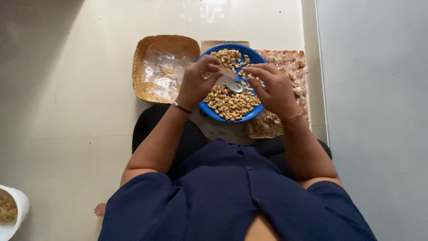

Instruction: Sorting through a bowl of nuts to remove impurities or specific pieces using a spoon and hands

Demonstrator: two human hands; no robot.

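A dark blue shirt (232, 196) fills the near view. Beyond it, the left hand (196, 82) pinches a small clear bag (223, 76) and the right hand (274, 89) holds a spoon (235, 85) over a blue bowl (209, 109) of peanuts (229, 103). A woven tray (145, 62) of empty bags lies left; a tray of filled packets (296, 67) lies right, partly hidden.

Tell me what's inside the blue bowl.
The blue bowl holds shelled peanuts. A spoon sits above them. Both hands cover part of the pile, so the middle is hidden.

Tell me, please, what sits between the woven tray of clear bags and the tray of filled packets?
In the head view, the blue bowl of peanuts sits between them, with the left hand and right hand above it, around a spoon.
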